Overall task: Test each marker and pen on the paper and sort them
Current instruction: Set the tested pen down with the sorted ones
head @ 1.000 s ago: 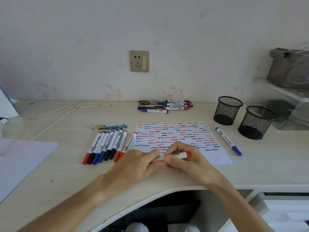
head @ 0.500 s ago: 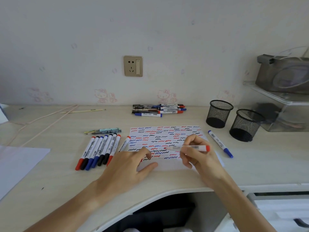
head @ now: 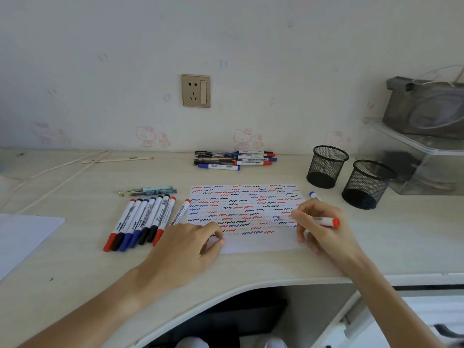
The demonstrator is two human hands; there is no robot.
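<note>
Surface: pale wood-grain tabletop [head: 75,259], front edge cut in a curve; white paper [head: 251,244] lies flat on it, covered in rows of red, blue and black squiggles.
Room: white wall with faint pink cartoon prints; wall socket [head: 196,90] above and behind the paper.
Right hand [head: 324,232]: over the paper's right edge, fingers pinching a red marker [head: 324,220]; tip points left and meets the paper, red end sticks out to the right.
Left hand [head: 185,247]: at the paper's left lower corner, fingers curled, fingertips pressing the sheet. A sliver of red shows under it; cannot tell what.
Left of paper: row of markers [head: 140,222] side by side, caps toward the front edge; a pale green pen [head: 150,190] behind them.
Behind paper: marker pile [head: 236,160] by the wall.
Right of paper: two black mesh cups [head: 326,167], clear shelf unit cut off by the frame.
Hidden: a blue-capped marker [head: 313,195], mostly behind the right hand.
Far left: white sheet [head: 22,237], partly out of view.
</note>
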